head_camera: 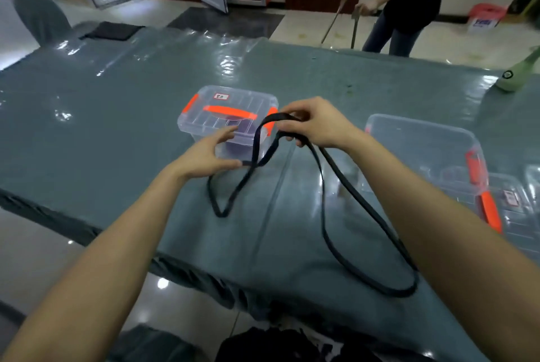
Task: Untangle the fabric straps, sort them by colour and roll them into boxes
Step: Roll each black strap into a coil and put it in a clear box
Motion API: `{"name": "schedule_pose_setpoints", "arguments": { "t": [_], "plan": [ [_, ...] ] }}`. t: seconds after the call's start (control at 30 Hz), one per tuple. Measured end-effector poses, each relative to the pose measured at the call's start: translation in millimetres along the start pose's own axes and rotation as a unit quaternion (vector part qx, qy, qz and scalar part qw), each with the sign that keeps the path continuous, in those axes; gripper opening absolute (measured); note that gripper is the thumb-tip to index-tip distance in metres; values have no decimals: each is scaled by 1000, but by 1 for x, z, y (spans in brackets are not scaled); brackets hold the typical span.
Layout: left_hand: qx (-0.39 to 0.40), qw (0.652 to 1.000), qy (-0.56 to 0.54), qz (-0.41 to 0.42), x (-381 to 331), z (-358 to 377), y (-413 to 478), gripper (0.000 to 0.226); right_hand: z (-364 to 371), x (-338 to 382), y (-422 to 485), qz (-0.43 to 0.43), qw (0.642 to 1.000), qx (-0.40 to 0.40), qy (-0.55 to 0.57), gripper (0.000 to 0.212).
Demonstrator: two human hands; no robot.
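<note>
While loops trail toward the tabletop's (117, 104) near edge, black strap (255, 142) held up.
Grip of left hand (210, 157) pinches it; grip of right hand (315, 125) clamped round a bend.

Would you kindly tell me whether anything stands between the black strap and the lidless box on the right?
Nothing visible does. The left hand and right hand hold the black strap over bare table cover, and the lidless box sits just right of it, top apparently open.
</note>
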State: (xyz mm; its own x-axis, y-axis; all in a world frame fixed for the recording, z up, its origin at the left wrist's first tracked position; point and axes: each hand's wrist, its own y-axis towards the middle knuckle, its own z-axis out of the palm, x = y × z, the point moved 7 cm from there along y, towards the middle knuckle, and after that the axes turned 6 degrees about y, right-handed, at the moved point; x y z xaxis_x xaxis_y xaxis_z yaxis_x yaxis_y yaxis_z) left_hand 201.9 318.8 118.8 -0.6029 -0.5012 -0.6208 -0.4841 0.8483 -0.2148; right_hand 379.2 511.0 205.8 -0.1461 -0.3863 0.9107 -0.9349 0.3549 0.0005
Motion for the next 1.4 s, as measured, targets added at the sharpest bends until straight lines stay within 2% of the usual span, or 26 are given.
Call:
{"name": "schedule_pose_setpoints", "arguments": {
  "t": [0.07,0.1,0.2,0.3,0.33,0.4,0.5,0.6,0.7,0.8,0.87,0.93,1.0,1.1,1.13,1.17,1.23,1.3,1.33,1.4],
  "plan": [
    [16,997,-61,52,-26,3,4,102,14,10,14,-6,999,26,-39,10],
    [33,992,-92,74,-40,8,7,99,19,11,20,-8,998,27,-64,14],
    [61,984,-129,106,-66,20,17,58,27,5,30,10,997,-1,-75,29],
    [22,987,-123,98,-66,15,26,15,30,-28,23,66,997,-5,-36,45],
    [13,987,-130,97,-63,11,27,10,31,-45,17,96,994,-7,-48,54],
    [24,984,-153,93,-58,5,28,9,44,-86,6,154,982,13,-106,56],
    [6,987,-132,96,-43,-11,25,8,74,-148,-12,210,962,54,-166,33],
    [-36,991,-86,99,-18,-38,20,11,86,-191,-32,249,951,31,-180,19],
    [-42,987,-140,62,11,-57,15,13,75,-203,-34,263,951,-51,-152,15],
    [-55,981,-180,43,26,-56,18,8,53,-192,-23,246,947,-166,-121,23],
    [-65,979,-194,17,36,-46,26,15,44,-190,-20,248,943,-187,-120,27],
    [-56,984,-172,-3,44,-33,33,29,41,-198,-23,260,941,-171,-136,30],
    [-11,989,-148,1,48,-17,38,34,44,-210,-31,278,937,-136,-164,37],
    [102,987,-118,28,53,19,38,37,61,-228,-46,306,926,-63,-212,81],
    [118,989,-86,28,57,30,37,40,69,-232,-51,310,924,-46,-218,91],
    [110,992,-50,20,66,39,38,45,78,-235,-55,309,925,-31,-218,93],
    [19,1000,10,-5,88,46,38,45,95,-245,-62,307,922,4,-234,85],
    [-114,992,14,-47,110,46,29,18,109,-252,-68,308,905,43,-291,85],
    [-155,986,1,-66,119,49,21,13,113,-256,-69,310,897,50,-311,84],
    [-165,982,-7,-89,133,66,5,34,115,-260,-70,308,895,36,-319,82]
  ]
}}
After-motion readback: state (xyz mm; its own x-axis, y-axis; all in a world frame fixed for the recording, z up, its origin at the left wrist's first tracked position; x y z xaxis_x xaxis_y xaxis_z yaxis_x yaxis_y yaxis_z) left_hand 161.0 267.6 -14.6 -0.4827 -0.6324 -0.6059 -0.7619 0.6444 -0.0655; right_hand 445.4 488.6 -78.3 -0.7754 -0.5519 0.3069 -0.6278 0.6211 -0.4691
